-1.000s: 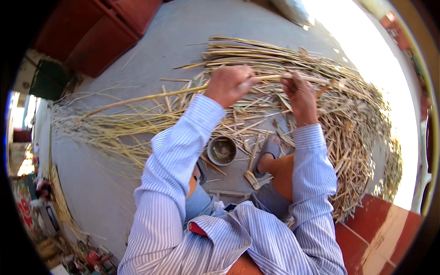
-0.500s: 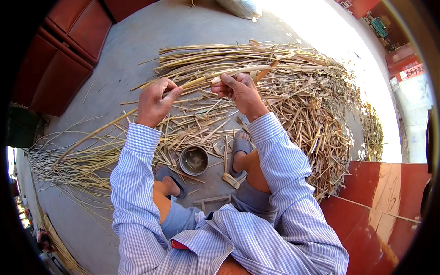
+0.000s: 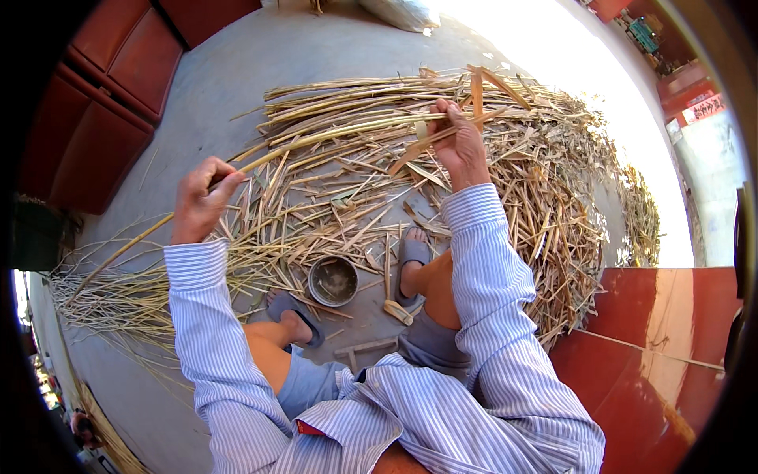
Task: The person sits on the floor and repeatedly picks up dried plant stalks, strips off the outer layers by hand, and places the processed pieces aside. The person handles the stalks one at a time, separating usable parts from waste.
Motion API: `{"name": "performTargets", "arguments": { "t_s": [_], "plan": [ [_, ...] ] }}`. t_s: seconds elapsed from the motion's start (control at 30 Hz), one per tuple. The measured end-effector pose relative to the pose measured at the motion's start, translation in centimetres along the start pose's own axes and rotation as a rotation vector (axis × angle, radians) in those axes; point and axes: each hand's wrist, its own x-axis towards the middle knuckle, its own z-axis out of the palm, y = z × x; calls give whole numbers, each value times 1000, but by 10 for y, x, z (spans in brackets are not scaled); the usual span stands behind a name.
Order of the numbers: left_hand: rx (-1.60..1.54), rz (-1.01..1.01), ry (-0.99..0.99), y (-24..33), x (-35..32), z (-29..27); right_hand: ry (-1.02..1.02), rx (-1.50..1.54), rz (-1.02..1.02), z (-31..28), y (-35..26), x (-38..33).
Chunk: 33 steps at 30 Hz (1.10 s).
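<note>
Gripping 1 long reed stalk (image 3: 316, 141) at both ends, the left hand (image 3: 199, 201) clamped at 9 o'clock and the right hand (image 3: 458, 146) pinched at 1 o'clock, apparently keeping it taut above the straw pile (image 3: 553, 205) and metal bowl (image 3: 332, 281).

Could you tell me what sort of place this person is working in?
Probably an outdoor yard or doorstep used for hand craft: a bare concrete floor in sunlight, a heap of split reed or bamboo strips spread over it, and red doors alongside.
</note>
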Motion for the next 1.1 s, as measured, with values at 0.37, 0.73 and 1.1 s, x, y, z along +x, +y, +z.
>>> {"name": "performTargets", "arguments": {
  "t_s": [0.37,0.73,1.1],
  "plan": [
    [243,413,64,52,16,71,-257,-263,182,54,55,-48],
    [421,558,160,47,20,100,-101,-439,70,60,62,-50],
    [609,189,-10,-5,-6,-5,167,-307,-7,18,12,-26]
  ]
}}
